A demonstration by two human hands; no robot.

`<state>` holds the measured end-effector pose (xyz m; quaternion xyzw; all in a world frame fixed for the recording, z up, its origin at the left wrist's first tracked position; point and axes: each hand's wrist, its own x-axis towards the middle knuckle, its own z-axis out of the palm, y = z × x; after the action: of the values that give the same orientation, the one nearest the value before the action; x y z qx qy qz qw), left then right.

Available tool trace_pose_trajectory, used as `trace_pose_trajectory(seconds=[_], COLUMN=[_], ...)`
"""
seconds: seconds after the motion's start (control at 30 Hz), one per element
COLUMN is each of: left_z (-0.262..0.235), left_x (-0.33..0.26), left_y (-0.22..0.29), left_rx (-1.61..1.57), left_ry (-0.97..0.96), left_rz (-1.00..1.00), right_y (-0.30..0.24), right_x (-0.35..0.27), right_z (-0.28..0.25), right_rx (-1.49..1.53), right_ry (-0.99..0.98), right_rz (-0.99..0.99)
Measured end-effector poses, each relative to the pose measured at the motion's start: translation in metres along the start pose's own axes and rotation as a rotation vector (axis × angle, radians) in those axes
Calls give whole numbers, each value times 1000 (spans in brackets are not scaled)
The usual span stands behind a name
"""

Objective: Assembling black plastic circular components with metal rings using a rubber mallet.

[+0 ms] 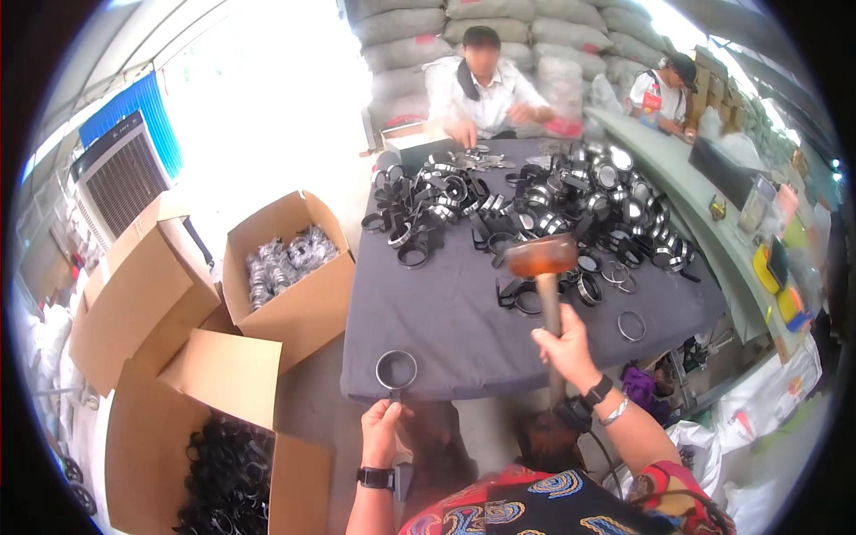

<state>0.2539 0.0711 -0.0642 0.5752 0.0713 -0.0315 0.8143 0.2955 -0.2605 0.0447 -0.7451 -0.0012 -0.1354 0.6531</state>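
"One swirly shirt (pixel 526 508) was closest. What did the hands hold?"

"The left hand (pixel 381 428) pinched one black ring (pixel 396 387) by the table's (pixel 490 343) edge; the right hand (pixel 568 346) gripped one mallet (pixel 542 256)."

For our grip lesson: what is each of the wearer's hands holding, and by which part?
Left hand: a round dark ring, by its short stem. Right hand: a mallet, by its handle.

Left hand (pixel 380 432) low center, pinching; left forearm (pixel 370 510) near-vertical. Right hand (pixel 569 346) higher, right of center, curled tight (right forearm (pixel 644 439) slanting up-left).
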Motion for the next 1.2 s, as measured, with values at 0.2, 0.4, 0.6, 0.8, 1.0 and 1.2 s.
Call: trace_pose_trajectory(seconds=[0.2,0.4,0.6,0.8,1.0,1.2], left_z=[-3,-5,5,43,88,164], left_x=[4,2,-4,18,94,238], left_y=[-4,-2,13,73,125,172], left_rx=[29,-14,5,228,440,266], left_ry=[-5,-57,35,38,-146,-376], left_rz=[1,14,-39,3,123,301], right_y=[43,53,54,54,51,53], right_x=[23,25,25,23,20,20], right_z=[-57,-61,-59,-64,-59,-62], right_rx=[168,309,248,226,229,230], right_ry=[241,280,226,237,219,216], right_rz=[39,42,39,36,35,14])
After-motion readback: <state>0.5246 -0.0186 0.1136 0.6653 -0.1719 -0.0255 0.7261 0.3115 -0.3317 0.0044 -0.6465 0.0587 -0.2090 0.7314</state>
